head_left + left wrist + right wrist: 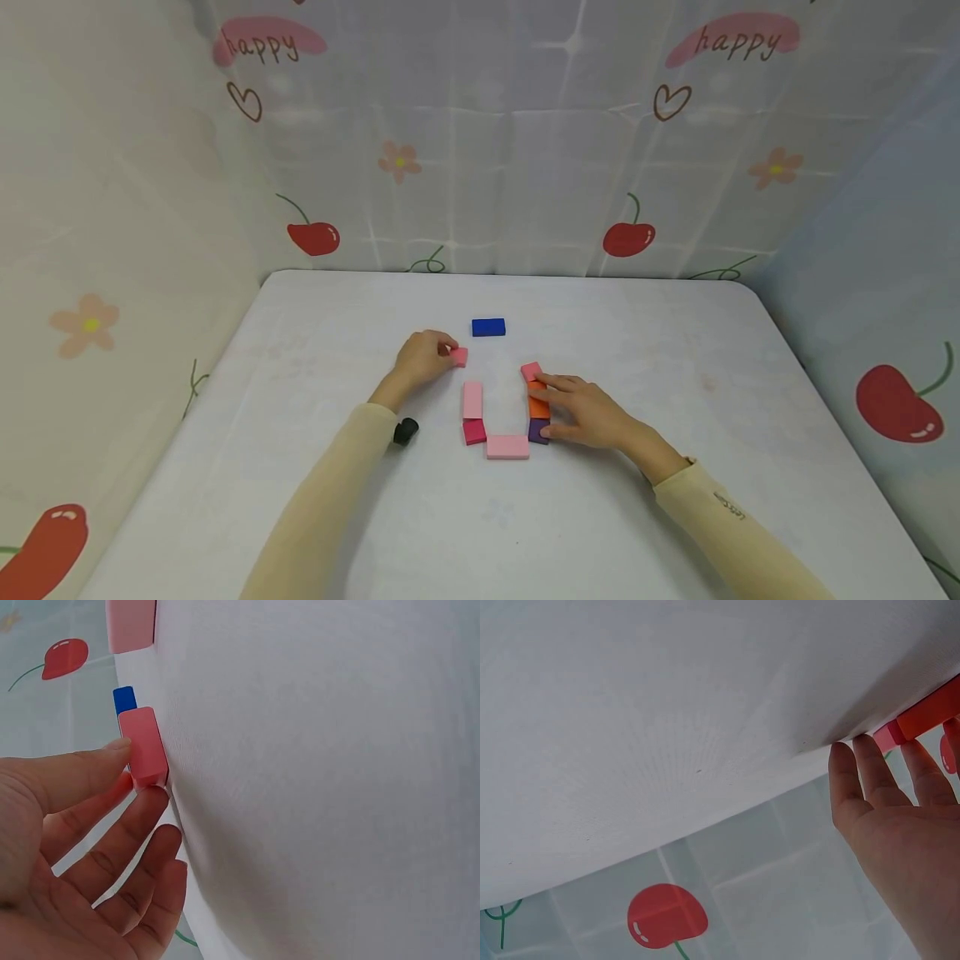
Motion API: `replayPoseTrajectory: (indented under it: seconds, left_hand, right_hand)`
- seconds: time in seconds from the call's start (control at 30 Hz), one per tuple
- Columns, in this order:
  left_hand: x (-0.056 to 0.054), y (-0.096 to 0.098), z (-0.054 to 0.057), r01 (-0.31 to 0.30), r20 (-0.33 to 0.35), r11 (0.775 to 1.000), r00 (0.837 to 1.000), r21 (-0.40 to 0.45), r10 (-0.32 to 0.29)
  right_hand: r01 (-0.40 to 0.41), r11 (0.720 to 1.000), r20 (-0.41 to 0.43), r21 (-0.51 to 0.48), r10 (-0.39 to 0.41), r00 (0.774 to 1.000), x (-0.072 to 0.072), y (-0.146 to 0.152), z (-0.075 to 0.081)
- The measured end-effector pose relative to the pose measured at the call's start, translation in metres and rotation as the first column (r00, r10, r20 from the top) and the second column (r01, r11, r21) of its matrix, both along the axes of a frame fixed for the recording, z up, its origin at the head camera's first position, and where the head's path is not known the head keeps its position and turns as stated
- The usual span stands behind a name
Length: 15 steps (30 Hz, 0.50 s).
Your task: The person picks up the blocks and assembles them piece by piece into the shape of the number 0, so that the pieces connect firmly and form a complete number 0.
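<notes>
My left hand (425, 358) pinches a small pink block (144, 744) between thumb and fingertips, at the far left of a block outline on the table. My right hand (588, 414) lies along the outline's right side, fingers fairly straight. Its fingertips rest at a pink block (531, 372) and an orange block (538, 402), with the thumb against a dark purple block (537, 430). Along the left side, a light pink block (472, 400) touches a deep pink block (474, 432). Another light pink block (507, 447) lies across the near end.
Beyond the outline lies a blue block (488, 327), apart from the others. A small black object (406, 431) is by the left sleeve. The white table (300, 300) is bordered by printed curtains (495, 150) behind and at both sides.
</notes>
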State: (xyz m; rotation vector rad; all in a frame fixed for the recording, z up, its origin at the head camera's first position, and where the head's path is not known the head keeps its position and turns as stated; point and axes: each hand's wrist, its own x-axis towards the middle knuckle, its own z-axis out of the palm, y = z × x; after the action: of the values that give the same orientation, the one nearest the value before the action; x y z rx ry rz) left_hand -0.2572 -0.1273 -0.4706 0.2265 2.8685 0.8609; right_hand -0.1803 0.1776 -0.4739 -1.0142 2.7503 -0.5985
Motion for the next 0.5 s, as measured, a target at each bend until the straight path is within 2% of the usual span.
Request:
replayPoseTrajectory:
  seconds: [0.33,0.5]
  left_hand:
    - [0.009,0.011,0.002,0.041,-0.043,0.999,0.998,-0.017,-0.041]
    - [0.013,0.016,0.002,0.052,-0.033,0.998,0.998,-0.025,-0.053]
  right_hand:
    - [-0.008,1.000,-0.015,-0.009,0.008,1.000,-0.001,0.000,0.000]
    - [-0.015,1.000,-0.031,-0.016,0.014,0.999,-0.001,0.001,0.000]
